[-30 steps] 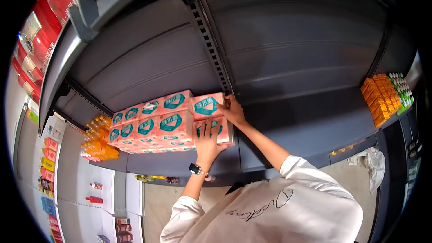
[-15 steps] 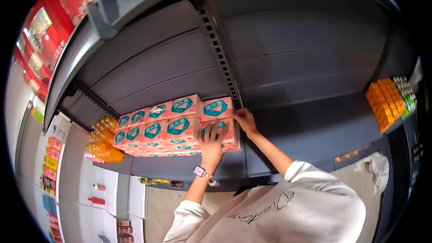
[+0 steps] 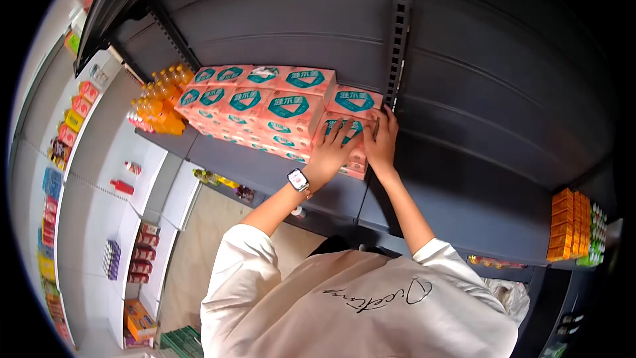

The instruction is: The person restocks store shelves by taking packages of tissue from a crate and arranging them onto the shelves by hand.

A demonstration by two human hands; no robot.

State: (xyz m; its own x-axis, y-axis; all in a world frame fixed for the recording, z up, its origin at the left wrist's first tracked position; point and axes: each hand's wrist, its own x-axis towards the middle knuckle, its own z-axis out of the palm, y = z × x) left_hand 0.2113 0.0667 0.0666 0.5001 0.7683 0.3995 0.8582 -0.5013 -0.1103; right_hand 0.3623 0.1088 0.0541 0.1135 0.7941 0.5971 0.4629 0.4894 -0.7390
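Since half a second earlier, the right hand (image 3: 381,142) had slid from beside the pink packs (image 3: 288,105) onto the right edge of the near end pack (image 3: 361,123). Ten pack tops showed on the shelf (image 3: 437,192): eight in two rows of four, plus two lower ones at three o'clock. Their teal labels bore Chinese characters ending 尔美. The left hand (image 3: 328,157), wearing one watch (image 3: 297,179), lay open on the near end pack; the right was also open, fingers spread. Orange bottles (image 3: 159,106), too crowded to count, stood at nine o'clock, orange boxes (image 3: 568,225) at four.
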